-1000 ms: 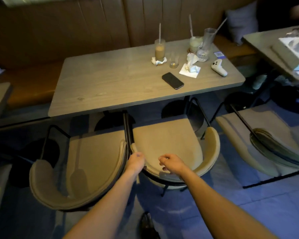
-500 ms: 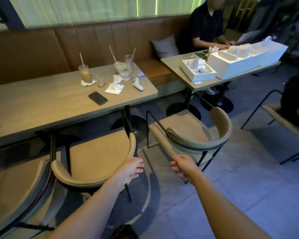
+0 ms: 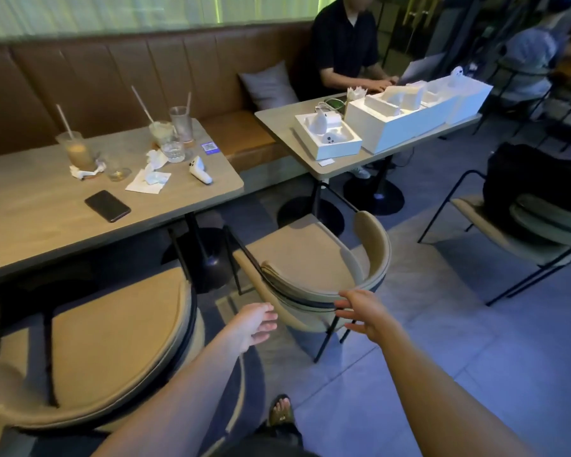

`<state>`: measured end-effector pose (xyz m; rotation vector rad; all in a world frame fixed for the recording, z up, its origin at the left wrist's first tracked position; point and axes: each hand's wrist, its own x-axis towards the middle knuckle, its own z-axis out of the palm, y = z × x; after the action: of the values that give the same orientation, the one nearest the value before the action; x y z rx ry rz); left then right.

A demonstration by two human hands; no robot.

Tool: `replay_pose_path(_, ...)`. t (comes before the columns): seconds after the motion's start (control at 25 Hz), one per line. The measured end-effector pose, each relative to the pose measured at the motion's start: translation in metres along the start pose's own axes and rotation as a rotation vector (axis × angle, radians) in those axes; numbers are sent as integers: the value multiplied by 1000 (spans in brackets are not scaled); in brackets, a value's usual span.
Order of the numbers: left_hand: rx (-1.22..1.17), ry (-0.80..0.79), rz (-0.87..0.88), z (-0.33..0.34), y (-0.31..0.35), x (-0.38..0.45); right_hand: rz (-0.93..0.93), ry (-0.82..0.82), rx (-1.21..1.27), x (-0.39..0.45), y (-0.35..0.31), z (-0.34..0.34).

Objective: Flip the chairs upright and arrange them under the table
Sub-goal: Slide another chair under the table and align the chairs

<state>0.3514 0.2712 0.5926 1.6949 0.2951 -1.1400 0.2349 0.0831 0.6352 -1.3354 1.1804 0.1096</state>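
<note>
A beige padded chair [image 3: 297, 255] with black metal legs stands upright on the floor between two tables, turned at an angle, its curved backrest towards me. My right hand [image 3: 360, 311] is open, fingers spread, right at the rim of that backrest. Just left of the backrest, my left hand [image 3: 254, 324] is open too and touches nothing. A second beige chair [image 3: 112, 334] stands upright at lower left, its front pushed under the wooden table [image 3: 30, 199].
The table holds drink glasses, napkins, a black phone [image 3: 108, 206] and a white controller [image 3: 200, 169]. A smaller table [image 3: 277, 120] bears white boxes, with a person seated behind it. At right is a chair [image 3: 495, 225] carrying a black bag [image 3: 534, 179]. My sandalled foot [image 3: 281, 410] shows below.
My view has swung right. Both hands have left the backrest of the chair at the table and moved to the angled chair, with the right hand now at its backrest.
</note>
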Motion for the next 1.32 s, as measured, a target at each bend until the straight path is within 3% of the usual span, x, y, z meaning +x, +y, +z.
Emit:
replay_pose_path(0.28,-47,9,-69,69,64,54,62,88,47,72,-34,-58)
replay_pose_path(0.52,-207,187,-227,96,83,76,144,94,38,134,-63,-83)
replay_pose_path(0.8,-447,292,-354,151,100,105,214,48,-44,214,-89,-120)
replay_pose_path(1.0,-643,407,-321,180,105,139,325,0,-108,247,-117,-151)
replay_pose_path(1.2,-698,455,-451,179,73,197,376,-114,-99,280,-122,-148)
replay_pose_path(1.32,-663,491,-537,183,93,188,396,-120,-151,305,-120,-146)
